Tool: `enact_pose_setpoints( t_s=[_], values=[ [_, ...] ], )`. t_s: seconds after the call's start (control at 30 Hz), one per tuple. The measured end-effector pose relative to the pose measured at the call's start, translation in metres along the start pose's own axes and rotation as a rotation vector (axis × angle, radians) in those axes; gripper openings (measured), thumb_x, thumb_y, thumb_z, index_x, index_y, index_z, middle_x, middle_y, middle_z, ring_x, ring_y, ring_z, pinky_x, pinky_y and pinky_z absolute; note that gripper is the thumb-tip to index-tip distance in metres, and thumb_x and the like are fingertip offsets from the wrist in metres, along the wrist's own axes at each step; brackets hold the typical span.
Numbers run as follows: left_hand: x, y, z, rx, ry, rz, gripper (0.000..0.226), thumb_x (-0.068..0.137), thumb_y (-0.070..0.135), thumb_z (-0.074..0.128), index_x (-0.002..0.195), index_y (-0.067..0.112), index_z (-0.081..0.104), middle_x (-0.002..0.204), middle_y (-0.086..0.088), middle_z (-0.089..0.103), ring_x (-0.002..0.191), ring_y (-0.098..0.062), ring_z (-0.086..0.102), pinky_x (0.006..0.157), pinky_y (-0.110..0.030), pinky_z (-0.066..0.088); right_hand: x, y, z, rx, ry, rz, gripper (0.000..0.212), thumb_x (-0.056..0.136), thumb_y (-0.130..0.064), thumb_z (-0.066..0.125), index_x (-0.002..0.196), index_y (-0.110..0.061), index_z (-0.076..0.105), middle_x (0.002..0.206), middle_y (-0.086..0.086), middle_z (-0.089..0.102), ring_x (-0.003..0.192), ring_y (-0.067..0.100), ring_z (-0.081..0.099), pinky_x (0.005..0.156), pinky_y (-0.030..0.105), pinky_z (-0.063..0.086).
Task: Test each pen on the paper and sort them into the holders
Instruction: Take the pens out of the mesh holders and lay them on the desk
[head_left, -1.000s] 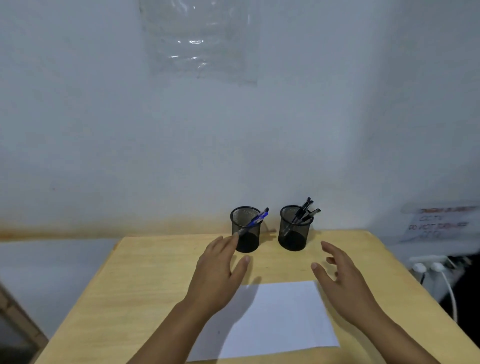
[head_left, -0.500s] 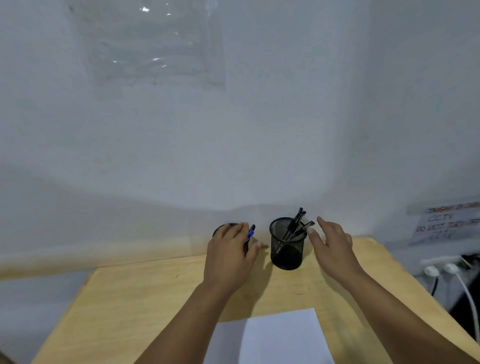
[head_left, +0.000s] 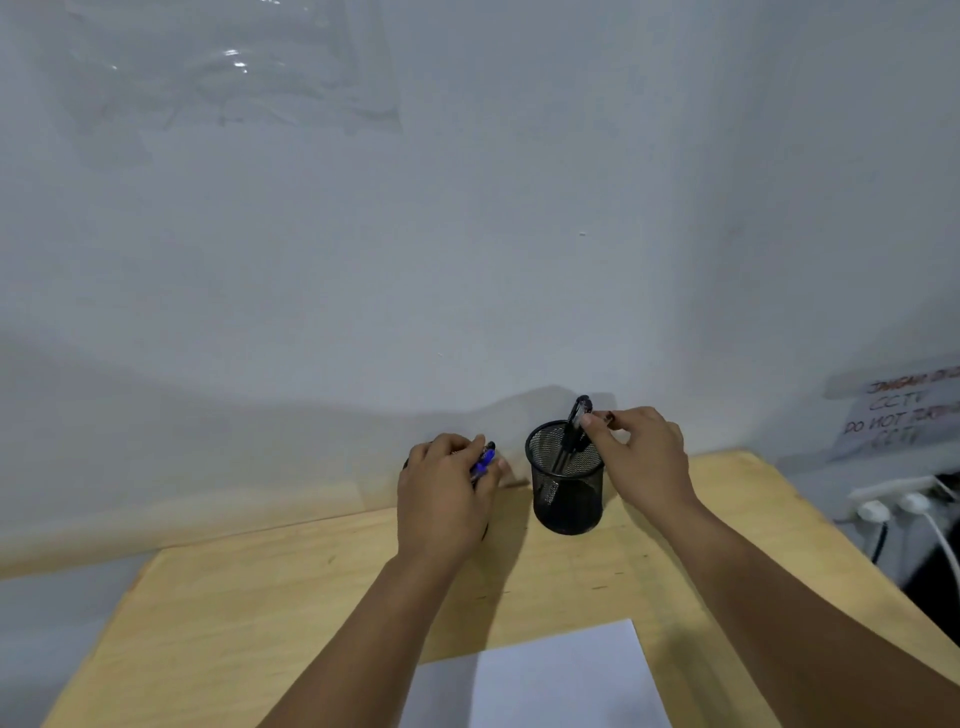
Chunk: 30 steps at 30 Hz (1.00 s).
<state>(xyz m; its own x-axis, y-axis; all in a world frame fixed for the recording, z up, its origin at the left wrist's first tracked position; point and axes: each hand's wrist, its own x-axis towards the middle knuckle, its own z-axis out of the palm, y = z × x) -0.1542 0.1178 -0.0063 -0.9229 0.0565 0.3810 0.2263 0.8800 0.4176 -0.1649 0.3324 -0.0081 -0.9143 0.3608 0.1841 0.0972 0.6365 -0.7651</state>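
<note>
Two black mesh holders stand at the far edge of the wooden table (head_left: 260, 597). My left hand (head_left: 441, 493) covers the left holder almost fully and its fingers close around the blue pens (head_left: 483, 460) sticking out of it. The right holder (head_left: 566, 483) is in plain sight with black pens (head_left: 576, 423) in it. My right hand (head_left: 644, 457) pinches the tops of those black pens at the holder's rim. A white sheet of paper (head_left: 561, 680) lies near the table's front edge, between my forearms.
A white wall rises directly behind the holders, with a clear plastic sheet (head_left: 234, 67) taped high up. At the right, off the table, are a paper notice (head_left: 898, 415) and a power strip with white plugs (head_left: 893, 506).
Both hands have reached forward from above the paper to the holders. The left hand has closed on the blue pens, the right hand on the black pens. The view has tilted up.
</note>
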Motion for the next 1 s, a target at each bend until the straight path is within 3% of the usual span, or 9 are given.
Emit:
enact_pose_setpoints(
  t_s=[0.13, 0.27, 0.37, 0.5, 0.6, 0.73, 0.83, 1.0],
  values=[
    [0.0, 0.001, 0.003, -0.011, 0.043, -0.02, 0.033, 0.095, 0.044, 0.054, 0.121, 0.031, 0.067, 0.109, 0.01, 0.06, 0.104, -0.018, 0.047, 0.086, -0.031, 0.039, 0.0, -0.014, 0.002, -0.046, 0.027, 0.061, 0.043, 0.081, -0.065, 0.064, 0.099, -0.028, 0.074, 0.115, -0.003, 0.063, 0.121, 0.03, 0.047, 0.099, 0.049, 0.039],
    [0.0, 0.0, 0.005, -0.013, 0.071, -0.017, 0.029, 0.094, 0.041, 0.055, 0.118, 0.032, 0.069, 0.106, 0.011, 0.061, 0.101, -0.018, 0.047, 0.085, -0.03, 0.039, 0.005, -0.024, 0.004, -0.043, 0.057, 0.11, 0.038, 0.075, -0.068, 0.068, 0.071, -0.031, 0.065, 0.09, -0.005, 0.057, 0.115, 0.032, 0.047, 0.09, 0.045, 0.034],
    [-0.001, 0.0, 0.005, -0.002, 0.075, -0.018, 0.026, 0.094, 0.036, 0.056, 0.116, 0.032, 0.069, 0.106, 0.01, 0.062, 0.101, -0.018, 0.049, 0.084, -0.028, 0.037, 0.013, -0.026, 0.003, -0.018, 0.066, 0.129, 0.038, 0.073, -0.069, 0.069, 0.066, -0.033, 0.063, 0.08, -0.005, 0.061, 0.113, 0.032, 0.05, 0.088, 0.044, 0.033],
    [0.0, 0.0, 0.005, 0.004, 0.075, -0.004, 0.02, 0.095, 0.031, 0.056, 0.109, 0.029, 0.071, 0.103, 0.009, 0.063, 0.1, -0.02, 0.05, 0.084, -0.028, 0.037, 0.02, -0.022, 0.008, 0.05, 0.039, 0.153, 0.042, 0.078, -0.067, 0.065, 0.068, -0.026, 0.067, 0.08, -0.003, 0.069, 0.102, 0.032, 0.06, 0.09, 0.045, 0.038],
    [0.0, 0.001, 0.004, -0.015, 0.052, -0.015, 0.019, 0.097, 0.031, 0.054, 0.103, 0.026, 0.071, 0.104, 0.009, 0.063, 0.103, -0.021, 0.049, 0.086, -0.03, 0.038, 0.015, -0.021, 0.007, 0.108, 0.035, 0.161, 0.033, 0.083, -0.063, 0.063, 0.075, -0.031, 0.068, 0.085, -0.004, 0.071, 0.096, 0.027, 0.061, 0.091, 0.044, 0.038],
    [-0.001, 0.005, -0.003, 0.008, 0.031, -0.058, 0.024, 0.101, 0.033, 0.046, 0.116, 0.028, 0.065, 0.116, 0.011, 0.06, 0.112, -0.021, 0.047, 0.093, -0.033, 0.035, 0.007, -0.017, 0.004, 0.281, 0.0, 0.064, 0.03, 0.087, -0.054, 0.065, 0.088, -0.026, 0.074, 0.091, -0.005, 0.072, 0.096, 0.021, 0.065, 0.091, 0.044, 0.049],
    [0.0, 0.01, -0.012, -0.098, 0.032, -0.08, 0.024, 0.102, 0.031, 0.046, 0.118, 0.029, 0.064, 0.115, 0.012, 0.059, 0.115, -0.018, 0.046, 0.095, -0.033, 0.033, 0.001, -0.018, 0.001, 0.425, -0.028, -0.009, 0.031, 0.088, -0.046, 0.068, 0.098, -0.018, 0.076, 0.097, 0.0, 0.074, 0.095, 0.019, 0.069, 0.077, 0.033, 0.053],
    [-0.002, 0.02, -0.035, -0.481, 0.114, -0.046, 0.022, 0.102, 0.024, 0.048, 0.114, 0.026, 0.065, 0.11, 0.014, 0.057, 0.108, -0.005, 0.055, 0.091, -0.021, 0.043, -0.014, -0.038, -0.017, 0.562, 0.005, -0.104, 0.021, 0.092, -0.032, 0.068, 0.102, -0.015, 0.075, 0.094, 0.0, 0.075, 0.091, 0.014, 0.07, 0.076, 0.027, 0.051]
  ],
)
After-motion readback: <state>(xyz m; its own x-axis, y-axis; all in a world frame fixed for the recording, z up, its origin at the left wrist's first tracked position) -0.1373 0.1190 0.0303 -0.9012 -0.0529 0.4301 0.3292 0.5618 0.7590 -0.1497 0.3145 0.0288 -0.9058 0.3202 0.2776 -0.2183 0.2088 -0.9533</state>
